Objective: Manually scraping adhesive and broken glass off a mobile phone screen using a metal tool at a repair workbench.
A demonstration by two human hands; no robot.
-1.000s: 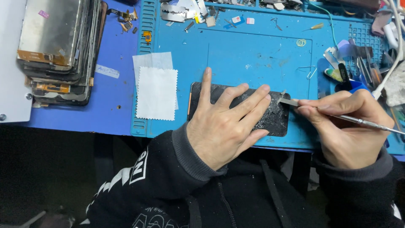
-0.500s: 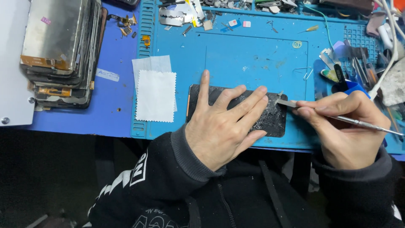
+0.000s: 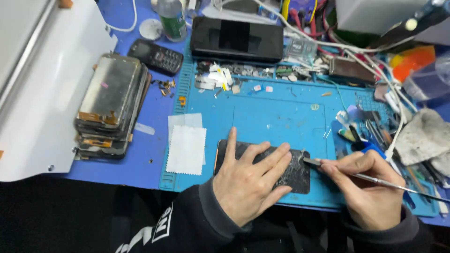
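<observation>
A dark phone panel with cracked, flaking residue [image 3: 296, 174] lies on the blue work mat [image 3: 276, 115]. My left hand [image 3: 251, 182] lies flat on it with fingers spread, pressing it down. My right hand [image 3: 368, 189] grips a thin metal scraper tool [image 3: 375, 179] like a pen. Its tip touches the panel's upper right corner, where pale debris has gathered.
A white cloth [image 3: 186, 149] lies left of the panel. A stack of phone screens [image 3: 110, 105] stands at the left. A black phone [image 3: 236, 38], a keypad phone [image 3: 157, 55], loose parts, tweezers, cables and a grey rag [image 3: 424, 136] crowd the back and right.
The camera has tilted up, showing more of the back of the bench. Both hands stay on the panel, with the tool tip still at its right corner.
</observation>
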